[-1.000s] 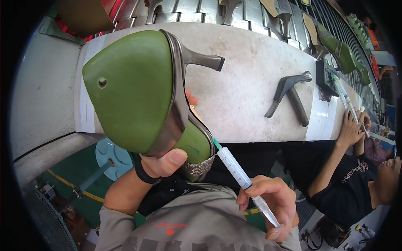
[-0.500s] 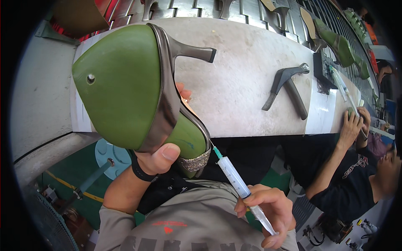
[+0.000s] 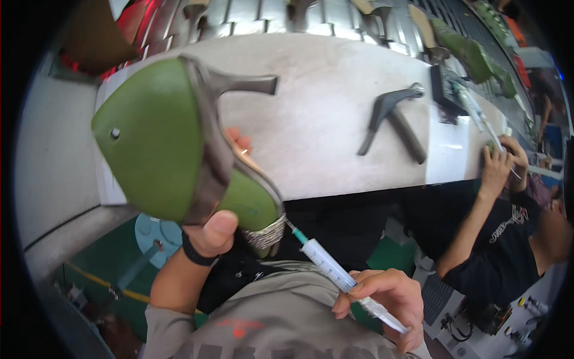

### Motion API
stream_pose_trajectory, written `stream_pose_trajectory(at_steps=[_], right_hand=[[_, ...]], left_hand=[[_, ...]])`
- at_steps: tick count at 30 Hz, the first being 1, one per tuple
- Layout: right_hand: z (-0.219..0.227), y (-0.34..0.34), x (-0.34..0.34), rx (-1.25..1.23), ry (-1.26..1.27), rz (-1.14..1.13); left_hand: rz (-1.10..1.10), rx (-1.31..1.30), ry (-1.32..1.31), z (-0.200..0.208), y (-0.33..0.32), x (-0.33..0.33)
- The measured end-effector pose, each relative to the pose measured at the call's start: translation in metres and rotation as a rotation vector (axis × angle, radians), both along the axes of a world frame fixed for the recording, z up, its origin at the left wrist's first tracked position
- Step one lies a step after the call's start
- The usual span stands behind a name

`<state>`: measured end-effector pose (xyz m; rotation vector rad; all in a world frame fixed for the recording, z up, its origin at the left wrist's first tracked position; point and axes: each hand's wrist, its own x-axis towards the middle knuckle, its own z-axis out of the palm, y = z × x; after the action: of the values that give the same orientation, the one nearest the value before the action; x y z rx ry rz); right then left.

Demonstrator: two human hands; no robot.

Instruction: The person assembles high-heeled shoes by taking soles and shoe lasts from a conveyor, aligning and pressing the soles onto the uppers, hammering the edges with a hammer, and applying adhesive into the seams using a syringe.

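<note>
A bronze high-heeled sandal (image 3: 210,170) sits on a green shoe last (image 3: 149,137), turned on its side above the near left of the table. My left hand (image 3: 216,234) grips it round the waist, thumb in front and fingertips showing behind. A glittering strap (image 3: 266,234) crosses the toe end nearest me. My right hand (image 3: 391,294) is closed on a clear syringe (image 3: 327,265) with a green needle hub, a finger against the plunger's end. Its thin needle tip is at the sole edge beside the glittering strap; whether it touches I cannot tell.
A dark two-handled hand tool (image 3: 388,119) lies on the pale table (image 3: 311,137). Behind it, a slatted metal conveyor (image 3: 251,18) carries more heeled shoes. A black block (image 3: 445,93) stands at the right, near syringes. A co-worker (image 3: 490,239) works at the right edge.
The view has shifted somewhat. The sandal on its last has moved left and slightly towards me, and the syringe has followed, its tip staying by the sole edge. Both hands keep their holds.
</note>
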<state>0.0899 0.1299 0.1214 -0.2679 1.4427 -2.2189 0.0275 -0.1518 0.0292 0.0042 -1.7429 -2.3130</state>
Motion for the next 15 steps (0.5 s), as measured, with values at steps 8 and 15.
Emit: stream_pose_trajectory(at_steps=[8,15], right_hand=[[-0.033,0.068,-0.118,0.142,0.339,-0.672],[-0.045,0.078,-0.173,0.159,0.108,-0.744]], left_hand=[[0.128,0.013,-0.025,-0.005,-0.001,0.012],[0.091,-0.038,0.053,-0.006,-0.002,0.012]])
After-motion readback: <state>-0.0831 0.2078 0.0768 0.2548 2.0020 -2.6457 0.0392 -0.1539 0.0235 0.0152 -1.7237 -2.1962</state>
